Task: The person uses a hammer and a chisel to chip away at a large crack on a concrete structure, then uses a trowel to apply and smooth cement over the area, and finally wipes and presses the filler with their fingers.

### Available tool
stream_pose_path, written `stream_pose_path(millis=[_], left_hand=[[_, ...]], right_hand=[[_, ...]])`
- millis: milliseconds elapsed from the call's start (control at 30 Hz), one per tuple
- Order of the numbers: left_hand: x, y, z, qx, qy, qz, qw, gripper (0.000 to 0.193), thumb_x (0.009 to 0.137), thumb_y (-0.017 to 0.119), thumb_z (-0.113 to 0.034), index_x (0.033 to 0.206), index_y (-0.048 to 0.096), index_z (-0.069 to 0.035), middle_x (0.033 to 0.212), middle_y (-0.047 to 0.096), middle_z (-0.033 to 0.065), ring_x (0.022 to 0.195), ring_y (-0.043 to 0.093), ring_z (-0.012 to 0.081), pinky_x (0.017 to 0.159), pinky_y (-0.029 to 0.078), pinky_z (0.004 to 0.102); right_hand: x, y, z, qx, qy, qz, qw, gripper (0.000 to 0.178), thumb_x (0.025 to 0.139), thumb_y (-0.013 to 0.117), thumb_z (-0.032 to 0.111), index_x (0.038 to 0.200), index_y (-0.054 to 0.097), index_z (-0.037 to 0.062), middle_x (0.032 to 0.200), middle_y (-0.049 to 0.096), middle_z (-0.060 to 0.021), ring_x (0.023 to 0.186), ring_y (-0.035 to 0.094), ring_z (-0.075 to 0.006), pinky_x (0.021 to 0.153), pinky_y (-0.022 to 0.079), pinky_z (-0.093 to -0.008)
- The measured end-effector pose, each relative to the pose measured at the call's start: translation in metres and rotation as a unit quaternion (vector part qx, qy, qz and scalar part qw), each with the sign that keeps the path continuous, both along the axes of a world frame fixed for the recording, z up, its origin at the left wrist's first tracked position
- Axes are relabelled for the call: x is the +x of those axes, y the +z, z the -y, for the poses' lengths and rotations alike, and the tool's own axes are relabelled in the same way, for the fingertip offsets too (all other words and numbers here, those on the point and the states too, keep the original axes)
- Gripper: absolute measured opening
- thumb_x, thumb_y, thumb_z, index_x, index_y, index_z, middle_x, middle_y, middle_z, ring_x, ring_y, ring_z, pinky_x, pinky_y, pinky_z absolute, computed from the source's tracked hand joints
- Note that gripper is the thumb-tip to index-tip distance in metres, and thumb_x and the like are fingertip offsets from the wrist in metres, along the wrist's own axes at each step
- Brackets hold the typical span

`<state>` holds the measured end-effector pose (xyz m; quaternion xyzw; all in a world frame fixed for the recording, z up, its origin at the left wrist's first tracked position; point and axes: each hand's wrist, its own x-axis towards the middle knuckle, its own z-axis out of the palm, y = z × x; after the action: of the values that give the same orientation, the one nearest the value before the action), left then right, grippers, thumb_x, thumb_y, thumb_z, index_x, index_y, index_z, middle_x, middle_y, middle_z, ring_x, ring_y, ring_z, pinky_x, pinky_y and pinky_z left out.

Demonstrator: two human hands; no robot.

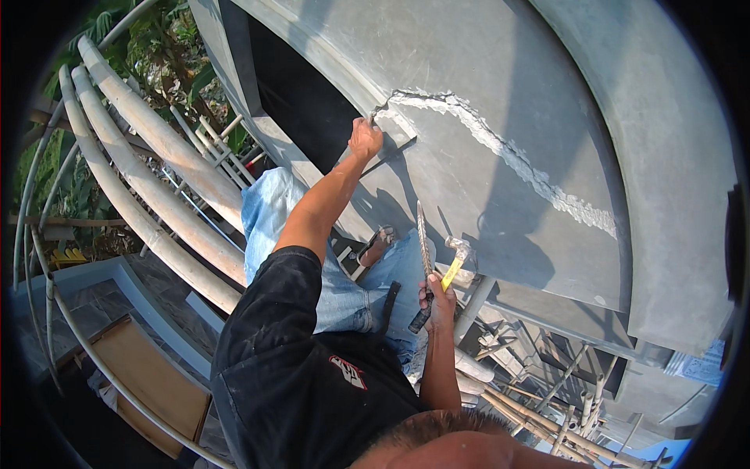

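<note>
Dark hair (pixel 453 423) nearest, at lower edge. Smooth grey cement wall (pixel 469 47). Black T-shirt (pixel 262 348); red-edged white chest print (pixel 348 372), lettering unreadable. Round pale bamboo poles (pixel 156 129) leftward. Faded denim jeans (pixel 273 207). Jagged, chalky groove (pixel 516 156) across wall. My right hand (pixel 441 302) clenched round two tools: ribbed steel rod (pixel 423 234) and yellow-handled hammer (pixel 451 275), metal head scuffed. My left hand (pixel 365 139) at groove's end, fingers curled; can't tell if holding anything.

1. The view, a head-worn wide fisheye, looks from above, near the cracked grey wall (pixel 469 47).
2. It faces steeply down, past the dark shirt (pixel 312 383), closest and below the wall.
3. Its breadth takes in bamboo poles (pixel 148 117) left of the wall.
</note>
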<state>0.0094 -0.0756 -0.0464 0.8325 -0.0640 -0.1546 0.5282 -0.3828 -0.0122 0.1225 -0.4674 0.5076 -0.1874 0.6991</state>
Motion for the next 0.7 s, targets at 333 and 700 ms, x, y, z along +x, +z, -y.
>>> stream_pose_path(millis=[333, 700], left_hand=[[-0.004, 0.028, -0.016, 0.164, -0.170, 0.123, 0.964, 0.046, 0.082, 0.056, -0.024, 0.126, 0.050, -0.015, 0.129, 0.048, 0.0071, 0.113, 0.054, 0.0302, 0.086, 0.042, 0.0543], [-0.025, 0.017, -0.017, 0.110, -0.175, 0.089, 0.974, 0.054, 0.085, 0.055, -0.027, 0.136, 0.041, -0.020, 0.134, 0.046, 0.0100, 0.117, 0.052, 0.0328, 0.090, 0.042, 0.0533]], right_hand=[[0.003, 0.004, 0.000, -0.008, 0.004, -0.007, 1.000, 0.032, 0.088, 0.065, 0.020, 0.112, 0.057, 0.0002, 0.078, 0.062, -0.0059, 0.058, 0.055, -0.0094, 0.045, 0.040, -0.0202], [0.007, 0.005, 0.000, -0.010, 0.012, -0.020, 1.000, 0.032, 0.087, 0.065, 0.019, 0.112, 0.058, 0.0002, 0.077, 0.062, -0.0054, 0.057, 0.055, -0.0089, 0.045, 0.040, -0.0205]])
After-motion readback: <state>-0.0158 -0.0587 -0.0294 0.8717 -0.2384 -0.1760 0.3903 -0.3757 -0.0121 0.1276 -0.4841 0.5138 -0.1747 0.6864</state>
